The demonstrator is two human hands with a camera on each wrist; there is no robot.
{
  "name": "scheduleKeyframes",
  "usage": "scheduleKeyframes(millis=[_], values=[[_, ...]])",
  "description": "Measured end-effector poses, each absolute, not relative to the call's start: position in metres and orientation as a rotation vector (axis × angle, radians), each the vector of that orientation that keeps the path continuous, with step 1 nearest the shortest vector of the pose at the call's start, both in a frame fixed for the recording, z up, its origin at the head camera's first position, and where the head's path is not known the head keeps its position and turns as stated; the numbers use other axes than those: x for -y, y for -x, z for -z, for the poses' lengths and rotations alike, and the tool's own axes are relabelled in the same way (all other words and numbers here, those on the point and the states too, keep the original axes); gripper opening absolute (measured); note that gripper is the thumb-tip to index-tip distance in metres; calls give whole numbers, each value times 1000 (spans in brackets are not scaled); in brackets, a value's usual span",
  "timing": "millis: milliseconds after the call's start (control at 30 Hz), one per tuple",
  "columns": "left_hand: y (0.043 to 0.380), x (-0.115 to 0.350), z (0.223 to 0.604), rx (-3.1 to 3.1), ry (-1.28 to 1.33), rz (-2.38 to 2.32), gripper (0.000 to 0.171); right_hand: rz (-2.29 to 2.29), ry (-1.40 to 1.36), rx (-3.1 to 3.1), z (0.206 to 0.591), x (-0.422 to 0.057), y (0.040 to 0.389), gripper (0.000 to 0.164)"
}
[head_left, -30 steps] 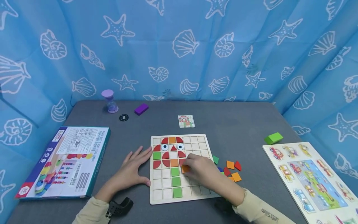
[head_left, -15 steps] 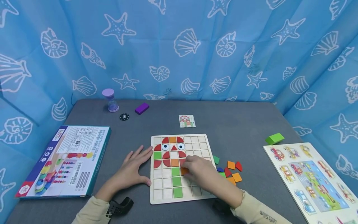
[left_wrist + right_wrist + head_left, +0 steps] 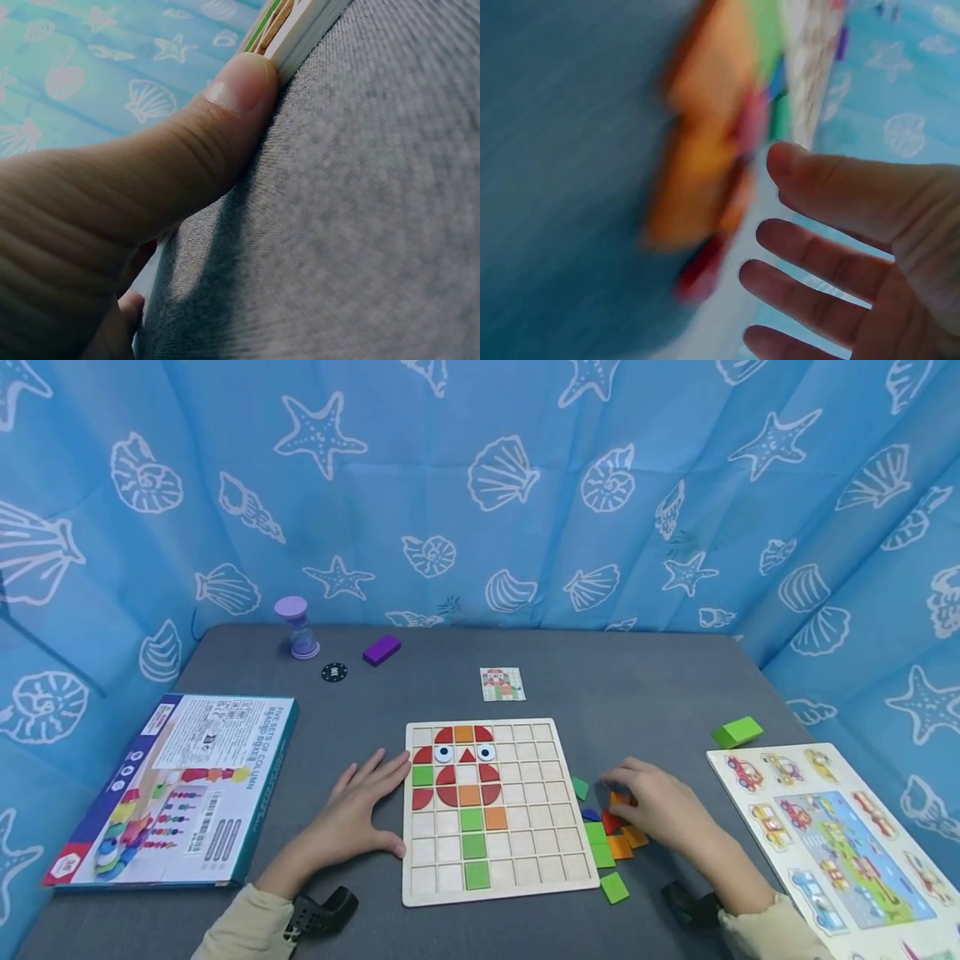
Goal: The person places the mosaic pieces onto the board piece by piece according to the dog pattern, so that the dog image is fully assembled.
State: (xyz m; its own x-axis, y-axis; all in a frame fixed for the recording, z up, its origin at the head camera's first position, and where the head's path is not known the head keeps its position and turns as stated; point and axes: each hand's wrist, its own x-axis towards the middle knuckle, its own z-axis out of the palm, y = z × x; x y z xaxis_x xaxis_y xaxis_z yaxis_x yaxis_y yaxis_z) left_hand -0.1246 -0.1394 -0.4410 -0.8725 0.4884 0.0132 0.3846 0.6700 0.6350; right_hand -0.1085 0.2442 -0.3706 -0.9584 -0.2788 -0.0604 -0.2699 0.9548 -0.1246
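A wooden grid board [image 3: 551, 841] lies flat before me, bearing red, green and orange pieces and two eye pieces. An orange square tile [image 3: 496, 818] sits in one cell, right of the top green tile [image 3: 471, 819] of a short column. With fingers spread, my left hand [image 3: 352, 818] touches the board's left edge; in the left wrist view its thumb [image 3: 244, 82] presses that edge. My right hand [image 3: 663, 806] is over the loose pieces at the board's right. In the right wrist view its fingers are apart and hold nothing, near blurred orange tiles [image 3: 694, 187].
Loose green tiles [image 3: 598, 843] lie along the board's right edge. A small picture card [image 3: 502, 684] is behind the board. A boxed toy [image 3: 202, 777] lies at left, a vehicle puzzle board [image 3: 847, 835] at right. An hourglass [image 3: 302, 631] and purple block [image 3: 382, 650] stand at the back.
My right hand has let go of the orange tile in a cell of the board and moved right to the loose pieces. The left hand stays in place.
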Motion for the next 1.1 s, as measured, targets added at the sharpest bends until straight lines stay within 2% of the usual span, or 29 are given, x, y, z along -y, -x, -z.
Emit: scheduleKeyframes(millis=[167, 533, 700, 833, 967, 1100], values=[[125, 139, 442, -2719, -715, -987, 112, 155, 440, -3019, 376, -264, 107, 30], [125, 139, 443, -2723, -720, -980, 111, 140, 487, -3062, 377, -256, 108, 20], [125, 140, 442, -2720, -712, -978, 111, 290, 583, -3071, 373, -232, 108, 24], [124, 140, 441, -2716, -706, -979, 111, 423, 772, -3018, 371, -204, 107, 25], [124, 140, 441, -2716, -707, -976, 111, 445, 940, -2936, 372, -177, 103, 24], [125, 139, 440, -2718, -713, -975, 111, 426, 979, -2872, 374, -158, 98, 23]])
